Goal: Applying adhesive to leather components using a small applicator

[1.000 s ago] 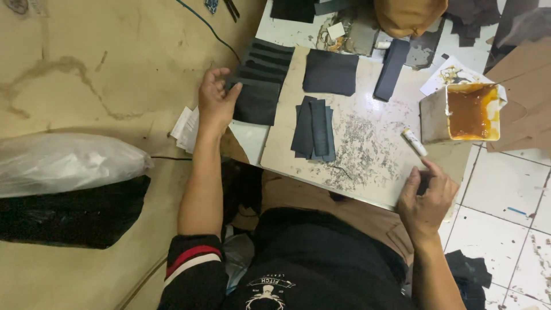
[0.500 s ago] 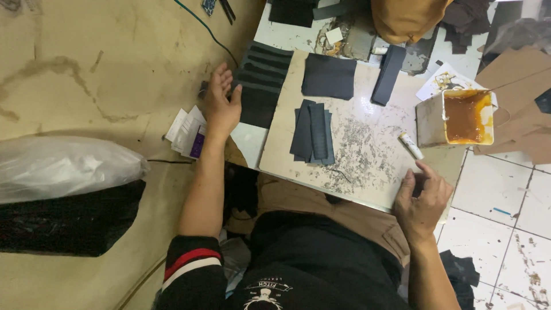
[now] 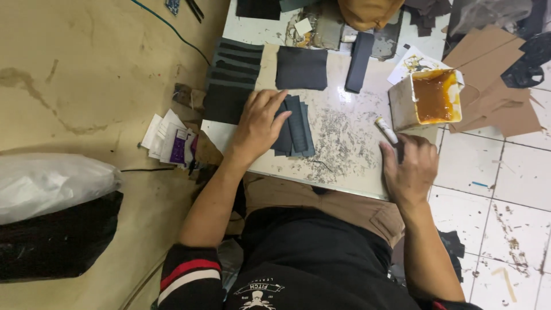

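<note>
- Small stack of dark grey leather strips (image 3: 298,127) lies on the scuffed white table (image 3: 356,166), left of its middle, strips running away from the person.
- Left hand (image 3: 258,126) lies flat on the stack's left half, palm down; fingers (image 3: 276,102) spread loosely and resting on the top strips, not closed around anything.
- Right hand (image 3: 410,169) sits at the table's near right edge, fingers curled in around the handle of a white-tipped glue brush (image 3: 387,131); the tip pokes out above the knuckles, the handle is hidden inside the fist.
- White square tub of amber glue (image 3: 427,97) stands just beyond the brush tip, near the table's right edge.
- Dark grey square leather panel (image 3: 301,68) lies just beyond the stack, flat on the table.
- Fanned row of black leather pieces (image 3: 232,77) overhangs the table's left edge, beside the left hand.
- Long dark leather strip (image 3: 360,54) lies right of the square panel, pointing away from the person.
- Grey scrape marks cover the table between the stack and the right hand.
- Brown cardboard sheets (image 3: 493,74) lie on the tiled floor to the right of the tub.
- White plastic bag (image 3: 54,183) lies on the bare floor, far left, well apart from the table.
- Loose paper cards (image 3: 169,140) sit on the floor below the table's left corner.
</note>
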